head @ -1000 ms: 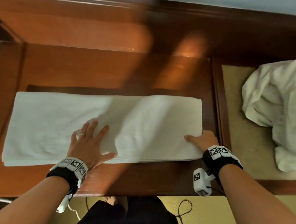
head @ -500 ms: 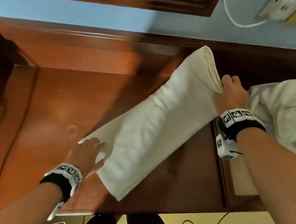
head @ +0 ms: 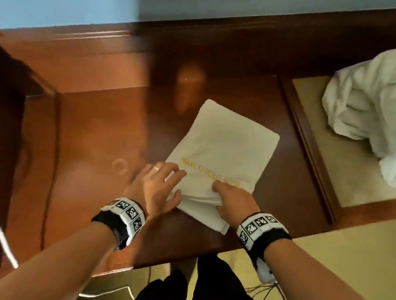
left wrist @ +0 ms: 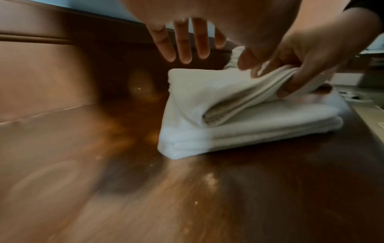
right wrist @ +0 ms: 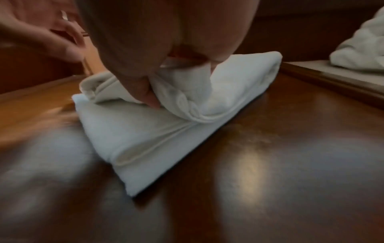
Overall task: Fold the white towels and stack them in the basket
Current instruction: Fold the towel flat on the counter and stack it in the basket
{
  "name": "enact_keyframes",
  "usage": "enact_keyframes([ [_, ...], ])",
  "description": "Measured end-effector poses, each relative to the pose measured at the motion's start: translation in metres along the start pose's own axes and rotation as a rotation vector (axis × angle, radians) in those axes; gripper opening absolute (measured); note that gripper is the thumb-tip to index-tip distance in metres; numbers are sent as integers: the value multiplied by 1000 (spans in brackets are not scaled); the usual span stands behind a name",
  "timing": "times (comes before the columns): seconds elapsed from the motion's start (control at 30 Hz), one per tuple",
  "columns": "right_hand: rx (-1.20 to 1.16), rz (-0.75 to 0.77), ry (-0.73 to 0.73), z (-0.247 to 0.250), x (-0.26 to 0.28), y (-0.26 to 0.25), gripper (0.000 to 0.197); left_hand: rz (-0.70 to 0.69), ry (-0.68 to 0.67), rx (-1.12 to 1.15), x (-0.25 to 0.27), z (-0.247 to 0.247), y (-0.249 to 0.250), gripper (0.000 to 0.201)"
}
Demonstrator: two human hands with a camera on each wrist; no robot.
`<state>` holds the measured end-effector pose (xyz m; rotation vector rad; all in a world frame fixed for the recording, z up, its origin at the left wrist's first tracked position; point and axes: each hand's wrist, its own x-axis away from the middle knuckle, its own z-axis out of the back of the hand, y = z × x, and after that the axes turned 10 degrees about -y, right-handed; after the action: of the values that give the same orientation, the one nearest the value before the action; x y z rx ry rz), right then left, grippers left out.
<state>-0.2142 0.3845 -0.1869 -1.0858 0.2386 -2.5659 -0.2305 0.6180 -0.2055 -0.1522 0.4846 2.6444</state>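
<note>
A white towel (head: 226, 152) with gold lettering lies folded into a compact rectangle on the wooden table (head: 85, 187). My right hand (head: 221, 198) grips the near end of its upper layers, lifting them slightly off the lower ones. In the right wrist view the fingers bunch this end of the towel (right wrist: 145, 139). My left hand (head: 164, 178) is open, its straight fingers at the towel's near-left edge. In the left wrist view those fingers (left wrist: 182, 47) are spread above the towel (left wrist: 249, 125). No basket is in view.
A crumpled pile of white towels (head: 379, 115) sits on a tan padded surface (head: 332, 164) to the right, behind a wooden rim. A raised wooden ledge (head: 81, 37) runs along the back. Cables (head: 272, 292) lie on the floor below the table's front edge.
The towel lay spread long; my right hand lifted its right end and brought it over, so it is now a short folded rectangle. My left hand has shifted right to the near edge.
</note>
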Motion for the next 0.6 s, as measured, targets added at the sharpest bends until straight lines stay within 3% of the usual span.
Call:
enact_keyframes([
  [0.07, -98, -16, -15, -15, 1, 12, 61, -129, -283, -159, -6, -7, -2, 58],
  [0.13, -75, 18, -28, -18, 0, 30, 62, -113, -502, -222, -18, -19, -2, 73],
  [0.2, -5, 27, -23, -9, -1, 50, 61, -86, -644, -264, -33, -31, 7, 82],
  [0.27, 29, -34, -5, 5, -2, 68, 59, -81, -687, -312, -45, -40, 17, 86],
  [0.33, -1, -91, 40, 15, 1, 79, 57, -59, -694, -332, -54, -43, 28, 90],
  [0.4, -59, -99, 116, 20, 6, 80, 56, -75, -692, -325, -59, -39, 36, 80],
  [0.53, 93, 118, 603, 11, 20, 73, 45, -136, -383, -229, -61, -22, 30, 31],
  [0.6, 160, 127, 682, -4, 25, 72, 42, -189, -263, -205, -52, -15, 25, 23],
])
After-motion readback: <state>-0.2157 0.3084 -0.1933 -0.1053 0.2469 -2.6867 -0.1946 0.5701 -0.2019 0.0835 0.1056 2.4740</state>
